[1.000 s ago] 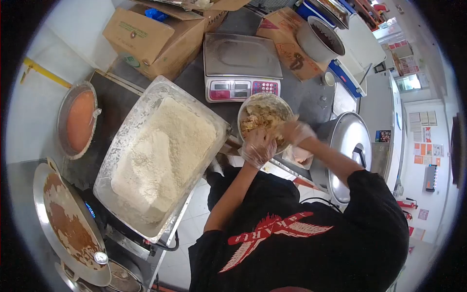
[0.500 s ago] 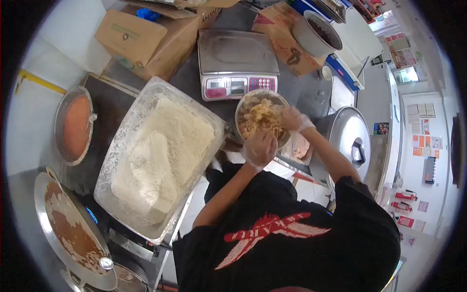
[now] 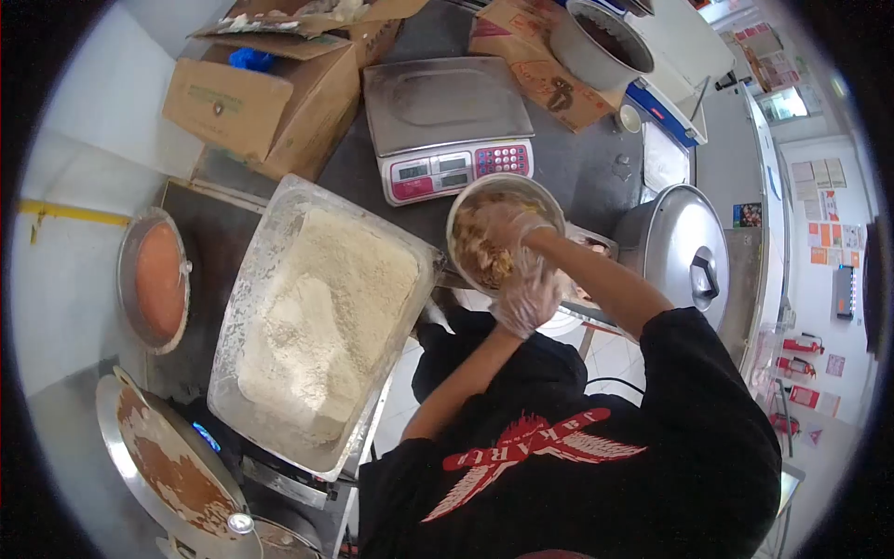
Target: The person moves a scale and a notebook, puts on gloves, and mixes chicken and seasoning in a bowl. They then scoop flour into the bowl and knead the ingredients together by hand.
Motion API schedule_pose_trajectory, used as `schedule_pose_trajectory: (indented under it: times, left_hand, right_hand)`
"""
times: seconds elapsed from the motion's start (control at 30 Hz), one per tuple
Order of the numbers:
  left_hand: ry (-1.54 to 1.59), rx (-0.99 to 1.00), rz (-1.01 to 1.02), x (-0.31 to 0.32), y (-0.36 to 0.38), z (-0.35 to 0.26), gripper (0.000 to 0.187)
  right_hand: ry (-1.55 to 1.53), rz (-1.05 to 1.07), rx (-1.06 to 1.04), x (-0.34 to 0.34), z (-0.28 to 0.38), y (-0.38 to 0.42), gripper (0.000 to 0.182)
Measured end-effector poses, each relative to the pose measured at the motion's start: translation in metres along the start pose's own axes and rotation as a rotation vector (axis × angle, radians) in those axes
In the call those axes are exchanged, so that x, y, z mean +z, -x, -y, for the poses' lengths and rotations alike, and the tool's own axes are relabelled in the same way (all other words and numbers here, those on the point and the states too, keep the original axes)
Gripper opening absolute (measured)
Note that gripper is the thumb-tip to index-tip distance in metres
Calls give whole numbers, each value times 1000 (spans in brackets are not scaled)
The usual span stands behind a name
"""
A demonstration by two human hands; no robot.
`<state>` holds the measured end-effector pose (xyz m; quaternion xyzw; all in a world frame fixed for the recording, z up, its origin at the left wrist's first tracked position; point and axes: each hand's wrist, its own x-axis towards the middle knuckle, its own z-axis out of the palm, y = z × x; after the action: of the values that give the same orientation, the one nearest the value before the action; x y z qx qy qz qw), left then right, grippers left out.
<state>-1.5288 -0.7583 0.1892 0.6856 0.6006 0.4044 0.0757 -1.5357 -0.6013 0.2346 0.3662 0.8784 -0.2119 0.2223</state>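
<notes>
A round metal bowl holds a wet yellow-brown mix of what look like meat pieces. My right hand, in a clear plastic glove, reaches down into the bowl, its fingers buried in the mix and blurred. My left hand, gloved as well, is at the near rim, just below my right wrist. Its fingers look curled, but what they grip is hard to see. Left of the bowl stands a large clear tub of pale flour.
Beyond the bowl sits a digital scale. Cardboard boxes and a deep pot are at the back. A lidded metal pot stands to the right. On the left are a pan of orange liquid and a wok near a blue flame.
My right hand has gone from the bowl's right side down into the mix. My left hand has drawn back from over the bowl to its near rim. The view has shifted slightly.
</notes>
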Motion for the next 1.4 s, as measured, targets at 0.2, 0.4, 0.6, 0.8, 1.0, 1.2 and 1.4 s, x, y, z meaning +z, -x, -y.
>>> schedule_pose_trajectory:
  times: [0.2,0.4,0.6,0.8,1.0,1.2,1.4]
  left_hand:
    - [97,91,77,-44,-17,10,24]
    - [-104,2,21,-47,-16,64,20]
    - [-117,-24,72,-38,-12,53,20]
    - [-106,-28,-70,-42,-13,41,19]
    - [-85,26,-123,-42,-15,46,33]
    - [-98,151,76,-53,-17,47,43]
    - [-47,305,-51,-46,-12,58,51]
  right_hand:
    - [165,-45,-68,-51,11,48,22]
    - [295,-269,135,26,-37,-15,21]
    - [-27,225,221,-13,-52,-41,34]
    - [-99,124,30,-21,7,2,38]
    - [-201,178,-57,-21,-19,30,40]
    - [-600,181,95,-12,-57,69,41]
    - [-157,146,33,-14,-77,69,50]
